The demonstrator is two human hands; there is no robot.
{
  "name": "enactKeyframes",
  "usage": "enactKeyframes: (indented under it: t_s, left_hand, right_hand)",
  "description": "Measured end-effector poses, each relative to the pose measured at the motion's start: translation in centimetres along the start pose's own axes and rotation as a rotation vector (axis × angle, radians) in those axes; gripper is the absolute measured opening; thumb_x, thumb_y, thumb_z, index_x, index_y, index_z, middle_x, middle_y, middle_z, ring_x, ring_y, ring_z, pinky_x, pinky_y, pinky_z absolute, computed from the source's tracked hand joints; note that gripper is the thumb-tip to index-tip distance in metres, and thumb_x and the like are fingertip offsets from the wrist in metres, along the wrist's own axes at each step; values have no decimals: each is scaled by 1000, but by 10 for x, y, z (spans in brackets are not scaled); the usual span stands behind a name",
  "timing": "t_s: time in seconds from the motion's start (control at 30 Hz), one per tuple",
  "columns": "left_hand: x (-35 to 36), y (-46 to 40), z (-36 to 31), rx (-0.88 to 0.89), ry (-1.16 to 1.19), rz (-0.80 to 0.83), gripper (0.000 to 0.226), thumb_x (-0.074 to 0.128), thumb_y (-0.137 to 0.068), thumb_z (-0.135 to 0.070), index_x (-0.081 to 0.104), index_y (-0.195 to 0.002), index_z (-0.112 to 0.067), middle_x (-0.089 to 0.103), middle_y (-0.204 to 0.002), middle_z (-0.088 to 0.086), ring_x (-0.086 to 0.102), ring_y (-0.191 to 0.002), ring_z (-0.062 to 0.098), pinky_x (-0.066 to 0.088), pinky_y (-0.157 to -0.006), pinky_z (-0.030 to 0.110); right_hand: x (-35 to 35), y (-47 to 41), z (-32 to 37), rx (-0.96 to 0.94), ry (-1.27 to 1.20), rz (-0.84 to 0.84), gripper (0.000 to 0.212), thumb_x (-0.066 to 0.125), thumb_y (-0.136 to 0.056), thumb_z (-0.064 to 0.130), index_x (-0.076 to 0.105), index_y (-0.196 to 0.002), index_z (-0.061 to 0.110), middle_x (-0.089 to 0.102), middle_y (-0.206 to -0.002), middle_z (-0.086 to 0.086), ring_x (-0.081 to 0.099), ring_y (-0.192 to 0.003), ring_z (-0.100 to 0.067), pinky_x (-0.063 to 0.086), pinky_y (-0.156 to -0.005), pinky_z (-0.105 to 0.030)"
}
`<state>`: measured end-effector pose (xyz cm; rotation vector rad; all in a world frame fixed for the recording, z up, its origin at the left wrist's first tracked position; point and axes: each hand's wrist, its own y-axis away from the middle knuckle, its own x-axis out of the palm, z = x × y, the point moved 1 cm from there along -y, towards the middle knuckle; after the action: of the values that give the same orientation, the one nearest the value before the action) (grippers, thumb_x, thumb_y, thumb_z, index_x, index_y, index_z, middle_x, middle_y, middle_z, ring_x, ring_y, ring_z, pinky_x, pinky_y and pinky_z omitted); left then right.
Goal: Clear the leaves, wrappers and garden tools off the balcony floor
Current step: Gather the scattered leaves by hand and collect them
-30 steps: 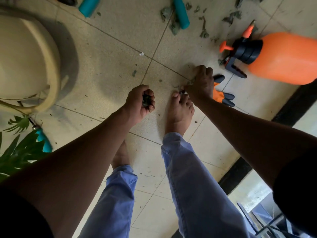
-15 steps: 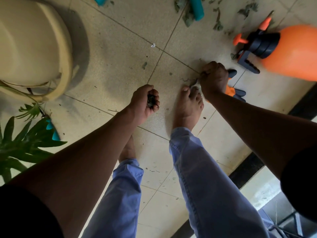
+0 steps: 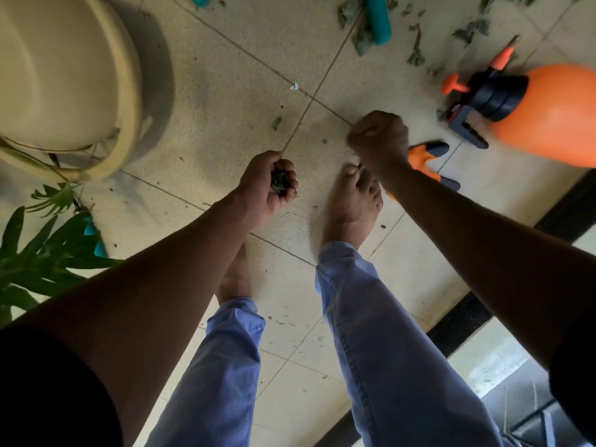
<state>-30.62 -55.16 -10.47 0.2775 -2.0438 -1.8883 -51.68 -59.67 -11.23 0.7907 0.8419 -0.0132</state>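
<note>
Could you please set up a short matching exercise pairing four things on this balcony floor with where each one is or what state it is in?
Things:
1. sprayer
2. glove
3. leaf bits
4. plastic chair

Places or states:
A. held in the left hand
B. just beyond the right hand
C. lying on its side, far right
D. upper left corner

Pairs: 1-C, 2-B, 3-A, 4-D

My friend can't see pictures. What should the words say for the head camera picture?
Seen from above, a barefoot person bends over a tiled balcony floor, their left hand gripping a clump of dark leaf bits and their right hand curled low by their toes. An orange spray bottle, an orange glove, a teal tool handle and scattered leaves lie nearby.
</note>
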Motion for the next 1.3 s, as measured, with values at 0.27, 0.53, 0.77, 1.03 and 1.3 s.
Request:
enactKeyframes:
  t_s: [0.27, 0.53, 0.77, 1.03, 1.3]
  left_hand:
    - [-6, 2, -20, 55, 58, -37, 23, 53, -103, -22, 70, -107, -7, 76, -97, 15, 74, -86, 27, 62, -72, 36]
    - [-27, -3, -39, 34, 117, -58, 36, 46, -105, -26, 55, -72, -13, 55, -68, 5, 54, -53, 15, 48, -53, 23]
    - [-46, -6, -36, 21, 90, -60, 39, 45, -105, -28, 54, -71, -13, 54, -65, 4, 52, -52, 16, 45, -53, 23]
    - [-55, -6, -31, 11, 111, -71, 38, 46, -105, -29, 55, -72, -12, 56, -66, 5, 54, -53, 15, 47, -52, 23]
    - [-31, 16, -43, 41, 71, -93, 36, 45, -105, -24, 58, -76, -10, 59, -65, 6, 57, -55, 17, 52, -53, 23]
  right_hand:
    - [37, 60, 78, -568, 67, 316, 14, 66, -86, 16, 76, -93, 23, 67, -88, 16, 58, -81, 1, 49, -73, -18]
    - [51, 19, 80, -562, 187, 19, 20, 64, -93, 16, 71, -112, 15, 68, -111, -3, 65, -95, -15, 55, -84, -31]
    - [92, -1, 81, -719, 503, 180, 22, 58, -97, 14, 58, -118, 8, 59, -121, -14, 58, -111, -28, 53, -92, -35]
    - [94, 3, 84, -669, 519, 151, 16, 54, -95, 13, 66, -104, 7, 64, -109, -11, 63, -97, -26, 57, -78, -36]
    - [59, 26, 90, -466, 155, 154, 10, 65, -84, 24, 69, -87, 15, 69, -90, 2, 65, -80, -13, 57, -72, -35]
